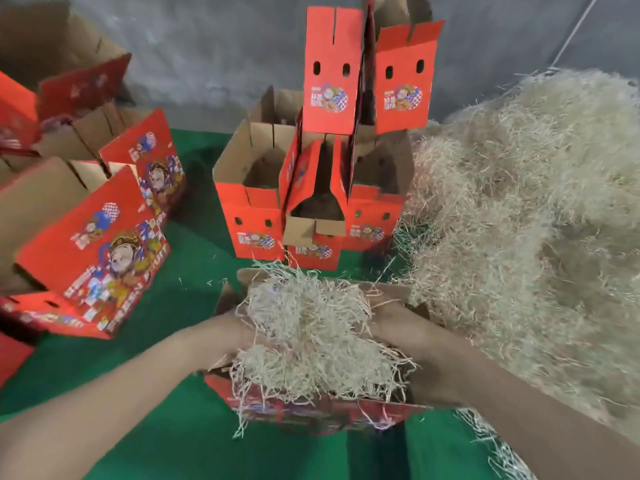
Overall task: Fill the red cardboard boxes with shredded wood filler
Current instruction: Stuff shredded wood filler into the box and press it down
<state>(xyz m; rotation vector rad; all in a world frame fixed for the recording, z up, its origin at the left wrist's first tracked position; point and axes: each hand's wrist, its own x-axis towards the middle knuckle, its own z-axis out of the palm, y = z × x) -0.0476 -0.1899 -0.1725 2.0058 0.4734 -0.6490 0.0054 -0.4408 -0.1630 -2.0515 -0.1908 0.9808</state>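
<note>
A: Head view: where is the work?

B: In the nearest red box (311,415), on the green worktop (173,427). A wad of shredded wood filler (311,337) mounds above its rim, strands spilling over the front wall.

A: And the hands?

B: The left hand (239,336) presses into the wad's left side, the right hand (384,325) into its right. The fingers are buried in strands, so I cannot tell whether either grip is clenched or slack.

A: How should this step go?

B: My judgement: push down and outward into the corners, then tuck in the strands hanging over the front, so the fill sits level below the rim.

A: Supplies?

B: The big filler pile (526,237) lies just right of the box. Open boxes (311,202) stand behind it, apparently unfilled, with more boxes (104,244) at the left.
</note>
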